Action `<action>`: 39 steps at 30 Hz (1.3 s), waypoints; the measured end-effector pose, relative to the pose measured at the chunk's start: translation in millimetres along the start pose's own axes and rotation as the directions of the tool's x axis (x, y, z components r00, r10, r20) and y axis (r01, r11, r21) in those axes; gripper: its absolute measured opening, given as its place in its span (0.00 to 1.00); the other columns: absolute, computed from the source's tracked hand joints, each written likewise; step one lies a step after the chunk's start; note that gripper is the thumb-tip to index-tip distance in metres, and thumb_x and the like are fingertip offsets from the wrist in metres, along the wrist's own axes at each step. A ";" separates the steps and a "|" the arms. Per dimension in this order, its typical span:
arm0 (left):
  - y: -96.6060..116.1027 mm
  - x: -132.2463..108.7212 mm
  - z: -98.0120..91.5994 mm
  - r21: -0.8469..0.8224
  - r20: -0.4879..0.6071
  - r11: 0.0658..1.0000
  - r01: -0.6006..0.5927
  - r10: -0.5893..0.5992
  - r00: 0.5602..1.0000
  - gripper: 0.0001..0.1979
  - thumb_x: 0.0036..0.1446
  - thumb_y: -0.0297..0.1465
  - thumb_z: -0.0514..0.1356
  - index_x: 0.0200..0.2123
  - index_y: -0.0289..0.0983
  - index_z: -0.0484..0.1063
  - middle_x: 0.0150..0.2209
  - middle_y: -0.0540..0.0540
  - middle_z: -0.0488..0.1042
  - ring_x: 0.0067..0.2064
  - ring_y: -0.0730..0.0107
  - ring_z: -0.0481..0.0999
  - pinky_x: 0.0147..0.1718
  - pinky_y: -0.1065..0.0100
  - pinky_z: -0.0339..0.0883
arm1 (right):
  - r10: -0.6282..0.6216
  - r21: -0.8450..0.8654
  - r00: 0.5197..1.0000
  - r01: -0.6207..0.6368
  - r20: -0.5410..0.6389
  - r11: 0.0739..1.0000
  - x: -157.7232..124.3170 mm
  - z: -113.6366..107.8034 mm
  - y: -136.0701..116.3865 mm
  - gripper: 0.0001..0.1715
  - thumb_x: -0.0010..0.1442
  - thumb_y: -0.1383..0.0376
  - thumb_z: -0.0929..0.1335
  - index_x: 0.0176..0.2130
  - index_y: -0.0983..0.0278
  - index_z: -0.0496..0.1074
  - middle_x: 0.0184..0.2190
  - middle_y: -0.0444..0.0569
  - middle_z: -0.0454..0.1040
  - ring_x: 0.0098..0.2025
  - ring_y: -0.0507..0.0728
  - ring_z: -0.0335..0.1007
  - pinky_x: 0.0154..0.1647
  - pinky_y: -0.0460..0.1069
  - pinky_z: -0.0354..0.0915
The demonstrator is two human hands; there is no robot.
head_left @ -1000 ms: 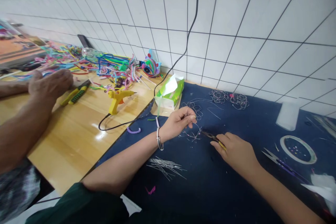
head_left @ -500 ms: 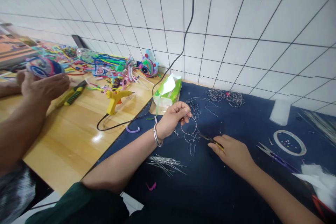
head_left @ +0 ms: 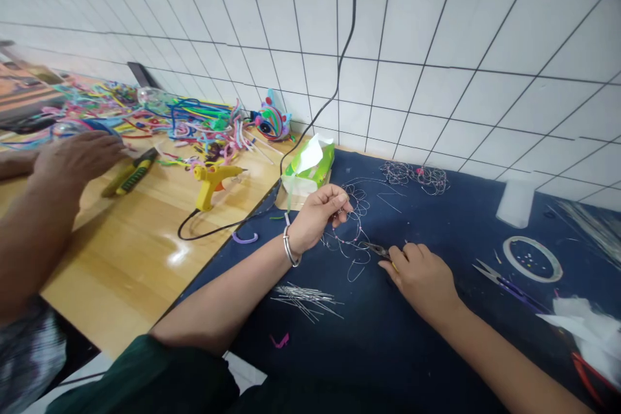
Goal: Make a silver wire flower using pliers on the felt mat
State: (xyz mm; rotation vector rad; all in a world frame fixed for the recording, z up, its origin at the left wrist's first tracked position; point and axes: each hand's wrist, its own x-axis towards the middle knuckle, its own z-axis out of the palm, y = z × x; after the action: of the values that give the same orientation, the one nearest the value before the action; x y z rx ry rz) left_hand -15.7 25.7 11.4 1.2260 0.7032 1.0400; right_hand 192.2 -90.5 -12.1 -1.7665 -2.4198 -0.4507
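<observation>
My left hand (head_left: 326, 212), with a silver bangle at its wrist, pinches a thin wire ring strung with small pink beads (head_left: 358, 230). Thin wire loops hang from the ring's lower side. In my right hand (head_left: 418, 277) are small pliers (head_left: 376, 250) with dark jaws and yellow handles; their tips are at the wire by the ring's lower right. Whether the jaws grip the wire is too small to tell. Behind my left fingers lies a flower-shaped wire piece (head_left: 358, 199) on the dark blue cloth (head_left: 388, 349). A bundle of short straight wires (head_left: 306, 300) rests nearer me.
A tissue pack (head_left: 310, 171) and a yellow glue gun (head_left: 212, 185) stand to the left. Scissors (head_left: 509, 284), a white ring of beads (head_left: 510, 266) and tangled wire loops (head_left: 398, 173) lie rightward. Another person's hand (head_left: 80, 158) works at the far left.
The pliers in my right hand have moved slightly left to the ring's lower wires, and the loose wire loop below has shifted. The other person's hand has turned over the ball.
</observation>
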 end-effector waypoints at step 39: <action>-25.0 -23.7 33.9 0.138 0.120 0.978 0.154 -0.171 0.978 0.10 0.58 0.36 0.53 0.33 0.34 0.64 0.27 0.48 0.71 0.26 0.76 0.72 0.23 0.75 0.65 | 0.168 0.133 0.984 -0.159 -0.055 0.978 -1.9 -3.8 34.4 0.19 0.61 0.53 0.59 0.38 0.62 0.71 0.29 0.49 0.69 0.35 0.54 0.65 0.31 0.46 0.53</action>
State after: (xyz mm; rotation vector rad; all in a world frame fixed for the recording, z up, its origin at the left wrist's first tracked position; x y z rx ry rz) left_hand 11.2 -9.9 -7.2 1.3112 0.7628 0.7815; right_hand 225.0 -83.8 -3.1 -1.8455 -2.1844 -0.3233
